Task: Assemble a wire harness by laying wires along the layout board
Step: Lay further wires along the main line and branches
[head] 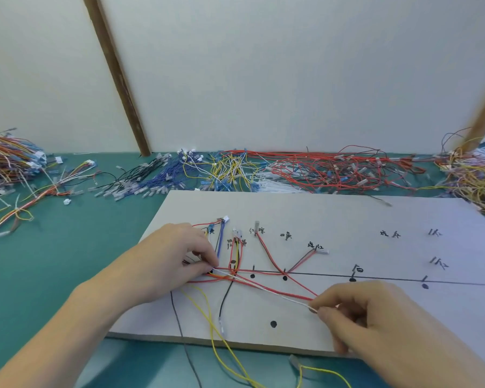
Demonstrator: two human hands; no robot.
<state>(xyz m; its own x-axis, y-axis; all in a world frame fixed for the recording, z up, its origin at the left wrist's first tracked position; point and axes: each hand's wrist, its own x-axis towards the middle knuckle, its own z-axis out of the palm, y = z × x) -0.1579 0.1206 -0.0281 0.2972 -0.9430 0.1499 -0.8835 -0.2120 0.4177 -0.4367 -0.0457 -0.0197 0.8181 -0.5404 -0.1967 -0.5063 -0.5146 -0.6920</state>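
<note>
Right hand [375, 317] pinches white wire [263, 288] near board [347, 219] front edge; left hand [174, 256] pins other end.

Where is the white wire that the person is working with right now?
In the head view, the white wire stretches across the layout board, from the left hand pinching it near the red wires to the right hand.

Wire-harness assembly workshop

Heaps of coloured terminated wires [305, 169] are lying along a green work surface [53, 261] behind a grey hand-marked layout board [347, 219].
</note>
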